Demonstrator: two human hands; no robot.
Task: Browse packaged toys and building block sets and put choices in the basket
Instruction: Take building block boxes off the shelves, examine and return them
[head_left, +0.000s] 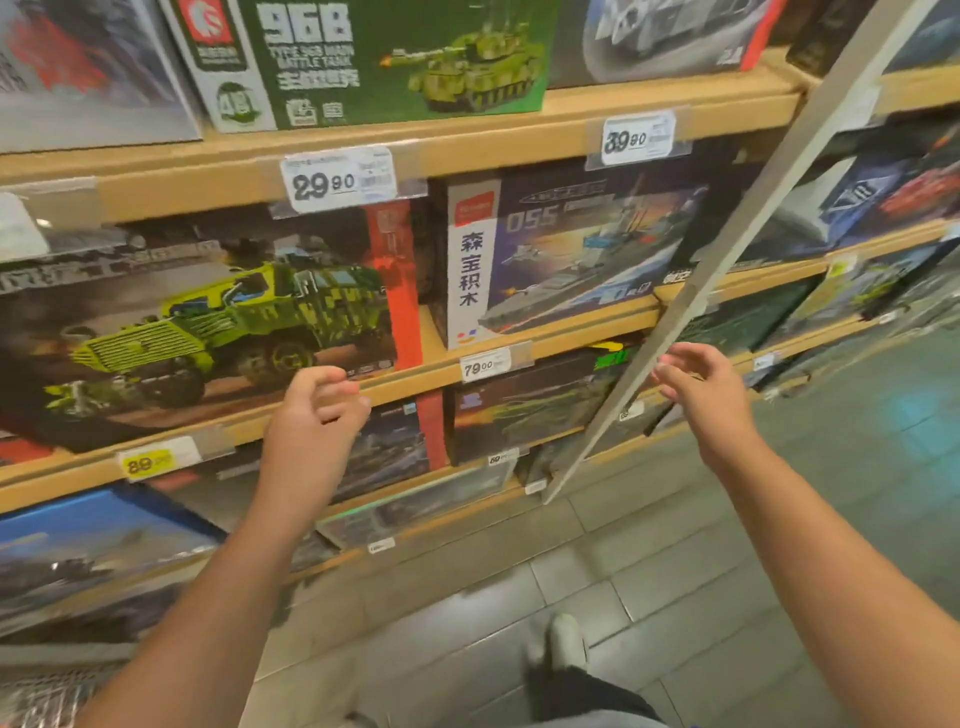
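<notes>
Wooden shelves (467, 140) carry boxed building block sets. A large box with a green camouflage truck (208, 322) stands at mid left. To its right stands a warship box marked 055 (566, 254). Above sits a green tank box marked 96B (384, 57). My left hand (317, 421) hovers just below the truck box's lower right corner, fingers loosely curled, holding nothing. My right hand (701, 384) is raised beside the grey upright post (727, 249), fingers relaxed, holding nothing. At the bottom left corner I see a metal mesh (47, 691), perhaps the basket.
Price tags read 29.90 (337, 179), 39.90 (636, 137), 79.00 (485, 366) and 89 (148, 462). More boxes fill the lower shelves (395, 447) and the bay to the right. Grey floor tiles (623, 545) and my shoe (566, 644) lie below.
</notes>
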